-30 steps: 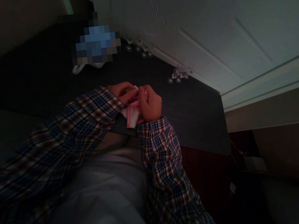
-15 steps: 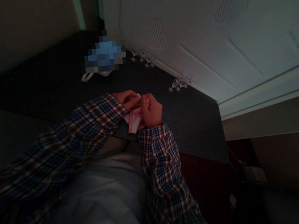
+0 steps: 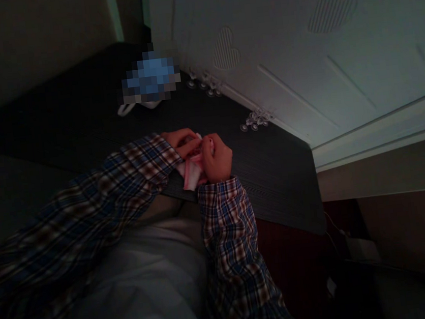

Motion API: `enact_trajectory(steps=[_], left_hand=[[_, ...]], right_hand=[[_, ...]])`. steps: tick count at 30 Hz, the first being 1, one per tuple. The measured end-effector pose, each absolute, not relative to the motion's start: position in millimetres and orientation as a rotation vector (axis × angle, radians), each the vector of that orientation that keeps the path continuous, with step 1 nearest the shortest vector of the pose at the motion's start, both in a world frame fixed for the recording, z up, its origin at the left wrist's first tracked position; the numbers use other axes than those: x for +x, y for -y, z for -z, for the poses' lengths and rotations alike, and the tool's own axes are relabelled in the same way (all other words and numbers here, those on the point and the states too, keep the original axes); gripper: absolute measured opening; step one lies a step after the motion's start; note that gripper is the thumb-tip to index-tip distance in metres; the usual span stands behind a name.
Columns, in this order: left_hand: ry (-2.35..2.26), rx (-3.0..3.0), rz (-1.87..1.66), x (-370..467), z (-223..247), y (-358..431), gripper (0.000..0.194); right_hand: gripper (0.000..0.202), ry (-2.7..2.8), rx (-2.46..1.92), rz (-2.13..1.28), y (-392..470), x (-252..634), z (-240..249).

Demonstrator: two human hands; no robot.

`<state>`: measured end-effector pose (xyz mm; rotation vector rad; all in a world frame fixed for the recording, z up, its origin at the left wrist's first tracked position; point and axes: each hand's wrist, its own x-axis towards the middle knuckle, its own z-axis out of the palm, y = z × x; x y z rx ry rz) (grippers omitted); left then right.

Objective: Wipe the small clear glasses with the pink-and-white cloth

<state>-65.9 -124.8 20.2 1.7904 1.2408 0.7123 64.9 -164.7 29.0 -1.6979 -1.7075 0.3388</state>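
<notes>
A small pink and white piece of cloth [image 3: 192,174] is bunched between my two hands, above the near edge of the dark table [image 3: 275,173]. My left hand [image 3: 182,140] comes in from the left, its fingers closed on the cloth's far side. Fingers curled, my right hand [image 3: 217,158] grips the cloth from the right. One flap with pink edging hangs down between my wrists. The dim light and my fingers hide most of the cloth, so its exact kind cannot be made out.
Toward the back of the table sits a blurred-out blue item [image 3: 151,74] with a pale loop handle beside it. Clusters of clear, round-ended pieces [image 3: 257,118] lie along a white panel [image 3: 279,44] with raised hearts. Cables [image 3: 334,225] hang past the table's right end.
The view has shifted very slightly. Both hands keep the same hold on the cloth, with hardly any visible movement.
</notes>
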Motion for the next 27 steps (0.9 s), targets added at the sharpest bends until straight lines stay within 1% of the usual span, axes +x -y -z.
enact_trajectory(steps=[6, 13, 17, 27], left_hand=[[-1.205, 1.827, -0.657, -69.3, -28.0, 126.0, 0.039], [-1.245, 1.739, -0.784, -61.7, -11.9, 124.1, 0.033], [-1.258, 1.758, -0.779, -61.4, -9.2, 123.2, 0.031], [-1.222, 1.738, -0.771, -63.5, -10.2, 122.5, 0.035]], right_hand=[[0.03, 1.717, -1.694, -0.331, 164.3, 65.3, -28.5], [0.031, 1.703, -1.708, -0.349, 165.1, 64.8, -30.4], [0.031, 1.702, -1.707, -0.346, 165.0, 64.5, -30.6], [0.031, 1.727, -1.693, -0.325, 165.0, 65.8, -29.6]])
